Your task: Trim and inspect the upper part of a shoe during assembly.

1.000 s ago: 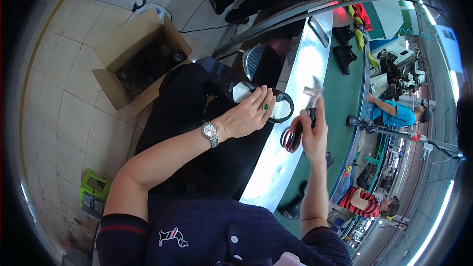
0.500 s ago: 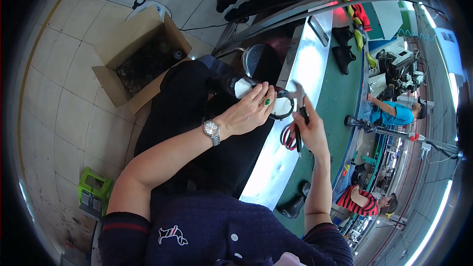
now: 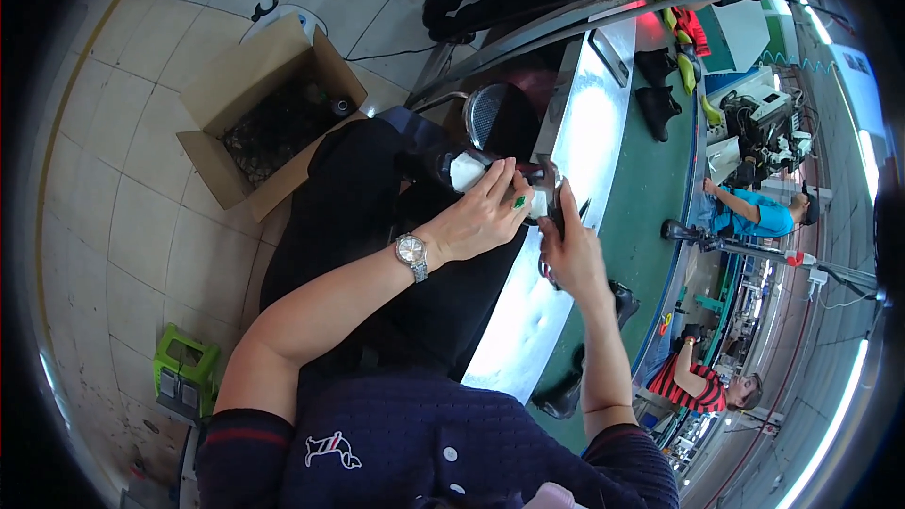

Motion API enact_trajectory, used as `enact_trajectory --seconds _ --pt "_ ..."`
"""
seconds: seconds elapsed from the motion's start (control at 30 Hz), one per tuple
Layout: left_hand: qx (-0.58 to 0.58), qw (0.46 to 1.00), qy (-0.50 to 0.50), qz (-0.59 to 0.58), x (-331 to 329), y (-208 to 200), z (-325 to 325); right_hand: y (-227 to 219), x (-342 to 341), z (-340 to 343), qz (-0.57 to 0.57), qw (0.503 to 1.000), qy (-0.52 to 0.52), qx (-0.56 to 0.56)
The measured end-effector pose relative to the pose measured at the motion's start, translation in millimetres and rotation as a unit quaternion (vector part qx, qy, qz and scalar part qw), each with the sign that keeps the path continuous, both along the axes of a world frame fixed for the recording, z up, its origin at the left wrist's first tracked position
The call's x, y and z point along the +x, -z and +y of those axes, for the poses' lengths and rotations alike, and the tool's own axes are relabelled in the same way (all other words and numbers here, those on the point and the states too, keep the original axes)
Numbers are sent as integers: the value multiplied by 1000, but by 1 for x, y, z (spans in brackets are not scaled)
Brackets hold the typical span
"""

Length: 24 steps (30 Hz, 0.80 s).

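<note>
A black shoe with a white underside (image 3: 467, 172) lies bottom up across my lap, against the metal ledge's edge. My left hand (image 3: 479, 217), wearing a green ring and a watch, presses over its middle with the fingers wrapped round it. My right hand (image 3: 575, 259) is closed round the dark handle of a hammer (image 3: 551, 175). The hammer's metal head is at the shoe's end on the right, close to my left fingertips; whether it touches is hard to tell. A red looped thing, mostly hidden, lies under my right hand.
A shiny metal ledge (image 3: 504, 344) borders a green conveyor belt (image 3: 622, 217) carrying black boots (image 3: 657, 111). A phone (image 3: 608, 57) lies on the ledge. Left on the floor are an opened cardboard box (image 3: 217, 155), a fan and a green stool (image 3: 184, 358). Two people work beyond the belt.
The hammer and my right hand have moved left and down onto the shoe's end. My left hand has barely shifted. A boot on the belt now shows beside my right forearm.
</note>
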<state>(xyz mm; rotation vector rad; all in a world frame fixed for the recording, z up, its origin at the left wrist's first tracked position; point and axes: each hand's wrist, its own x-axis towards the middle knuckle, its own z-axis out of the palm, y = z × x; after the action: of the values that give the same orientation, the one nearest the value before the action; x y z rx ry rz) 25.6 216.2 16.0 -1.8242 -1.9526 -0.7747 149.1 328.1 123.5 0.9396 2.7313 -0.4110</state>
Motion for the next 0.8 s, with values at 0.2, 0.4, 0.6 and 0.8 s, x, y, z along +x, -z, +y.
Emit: enact_trajectory --seconds 0.2,0.4,0.6,0.8 --pt "9 999 -15 -37 1 -3 -2 -4 -13 -18 53 999 3 8" --pt "-135 986 -74 -58 -22 -42 -14 -5 -9 -9 -24 1000 -13 -5" --pt "-112 993 -31 35 -25 -28 -23 -7 -20 -29 148 987 56 21" --pt "-68 997 -15 -12 -21 -12 -31 -14 -33 -32 46 998 -42 12"
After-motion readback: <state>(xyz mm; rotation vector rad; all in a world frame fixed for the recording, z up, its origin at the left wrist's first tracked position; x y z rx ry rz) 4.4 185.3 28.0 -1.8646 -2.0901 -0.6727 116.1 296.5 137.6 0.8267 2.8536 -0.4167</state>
